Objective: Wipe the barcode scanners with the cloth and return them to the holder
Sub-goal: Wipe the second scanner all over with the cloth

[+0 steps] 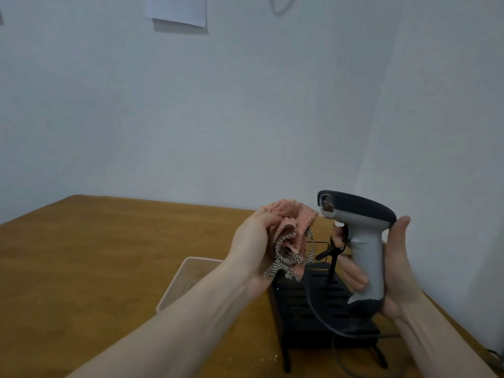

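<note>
A grey barcode scanner (362, 238) with a dark top is held upright above the table, its scan window facing left. My right hand (392, 271) grips its handle, fingers wrapped round the front. My left hand (256, 241) holds a bunched pink cloth (289, 236) with checkered edges, just left of the scanner's head and nearly touching it. Below both hands stands the black slotted holder (324, 304) on the table. The scanner's grey cable (319, 315) hangs down across the holder.
A clear plastic tray (185, 279) lies on the wooden table (109, 255) left of the holder, partly behind my left forearm. White walls meet in a corner behind the table. A thin black stand arm (331, 255) rises from the holder's back.
</note>
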